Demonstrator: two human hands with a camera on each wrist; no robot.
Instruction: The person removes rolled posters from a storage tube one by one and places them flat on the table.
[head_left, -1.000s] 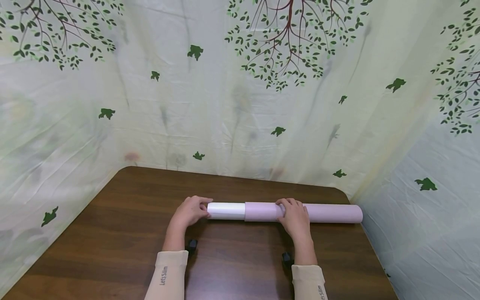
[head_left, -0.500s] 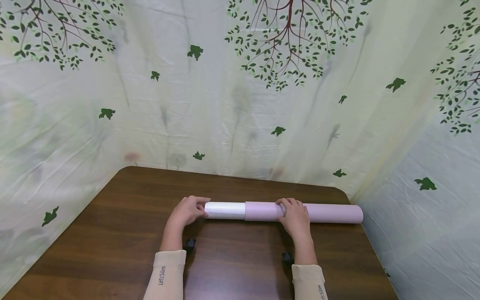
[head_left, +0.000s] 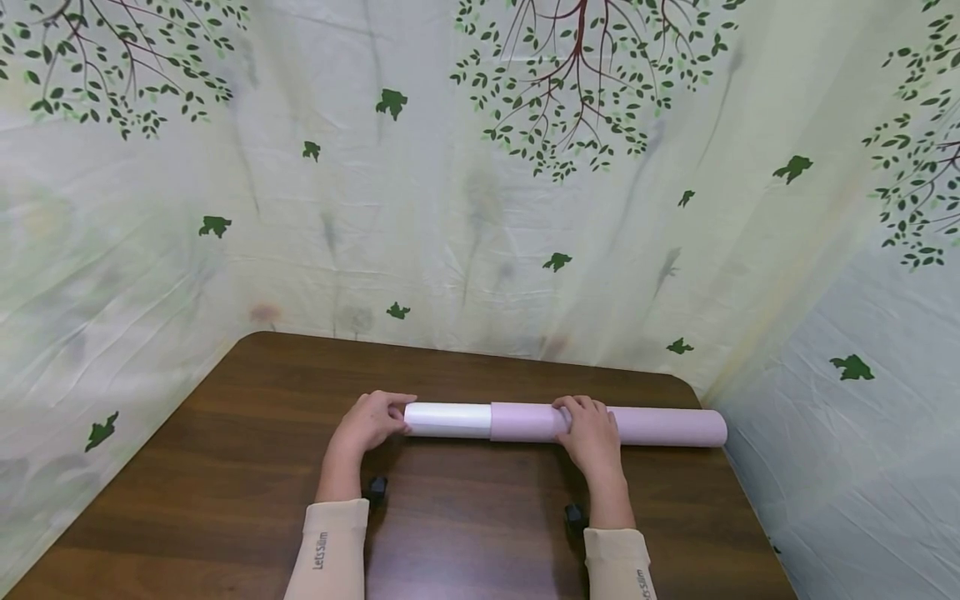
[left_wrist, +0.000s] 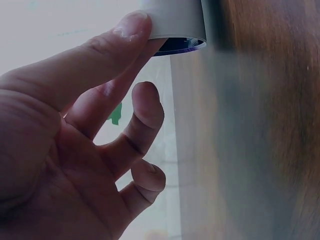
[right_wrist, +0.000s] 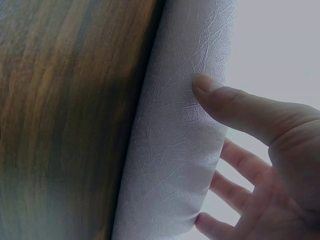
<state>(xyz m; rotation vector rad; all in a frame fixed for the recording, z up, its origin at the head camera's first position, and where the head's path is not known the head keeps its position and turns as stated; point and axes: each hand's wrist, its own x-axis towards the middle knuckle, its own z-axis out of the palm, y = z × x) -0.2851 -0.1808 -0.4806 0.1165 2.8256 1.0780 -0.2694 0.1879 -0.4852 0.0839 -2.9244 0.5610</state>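
Observation:
A long pink roll [head_left: 663, 427] with a finely creased surface lies across the table, and a narrower white tube [head_left: 450, 420] sticks out of its left end. My left hand [head_left: 369, 421] pinches the free end of the white tube. In the left wrist view its thumb lies on the outside, a finger reaches into the dark blue hollow end, and the other fingers are bent and apart from it. My right hand [head_left: 591, 433] holds the pink roll near its middle. The right wrist view shows the thumb [right_wrist: 207, 85] on one side and fingers round the other.
The brown wooden table [head_left: 465, 517] extends on all sides of the roll. A pale curtain [head_left: 480, 233] printed with leaves and branches hangs behind and at both sides. Small black devices [head_left: 576, 518] sit at the wrists. The roll's right end lies near the table's right edge.
My left hand has moved a little to the left with the white tube's end, and more of the white tube shows. My right hand and the pink roll have stayed in place.

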